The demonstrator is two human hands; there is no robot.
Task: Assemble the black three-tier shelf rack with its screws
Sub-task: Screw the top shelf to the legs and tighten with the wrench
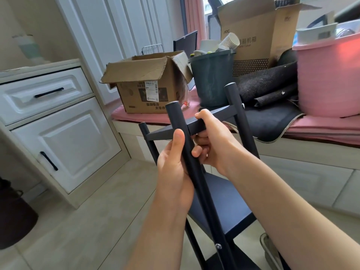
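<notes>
Far left of the frame: white panelled cabinet [64, 137] with black bar handles. Upper centre-left: open brown cardboard box [145, 84] on the pink-cushioned window bench [321, 127]. Centre: black metal three-tier shelf rack [220, 201], tilted, its round posts running from lower centre toward the upper middle, one flat tier at mid-frame and another lower down. Left hand [174, 168] wraps the near post [187, 145], thumb laid along it; grip closed on the post. Silver screw head [218, 245] visible low on that post. Right hand [214, 141], just right of the post, curls its fingers around the edge of the upper tier [196, 127]; grip closed on it. Upper centre-right: dark green bucket [212, 78], large open carton [259, 36]. Far right: pink plastic tub [329, 80]
</notes>
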